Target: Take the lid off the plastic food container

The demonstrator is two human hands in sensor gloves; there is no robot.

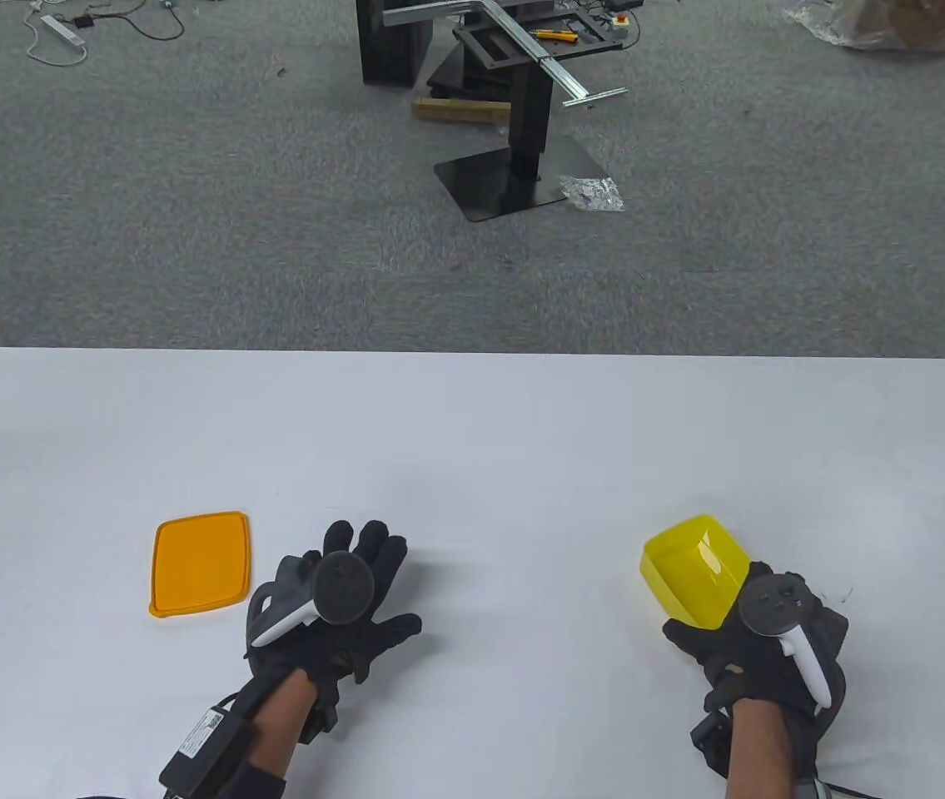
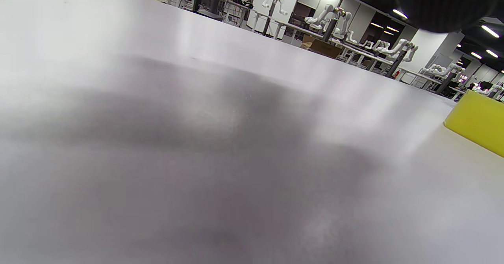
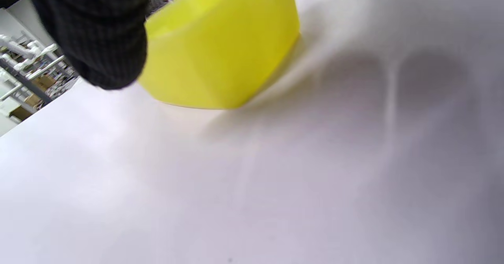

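An orange lid [image 1: 200,563] lies flat on the white table [image 1: 472,433], at the near left. My left hand [image 1: 360,574] is just right of it, fingers spread, holding nothing. A yellow translucent container [image 1: 695,570] with no lid stands at the near right; my right hand [image 1: 718,641] grips its near side. The container also shows in the right wrist view [image 3: 224,47], with a gloved finger [image 3: 106,31] in front of it, and at the right edge of the left wrist view [image 2: 478,122].
The table's far edge runs across the middle of the table view. Beyond it is grey carpet with a black stand [image 1: 522,158] and loose parts. Cables run from both wrists toward the near table edge.
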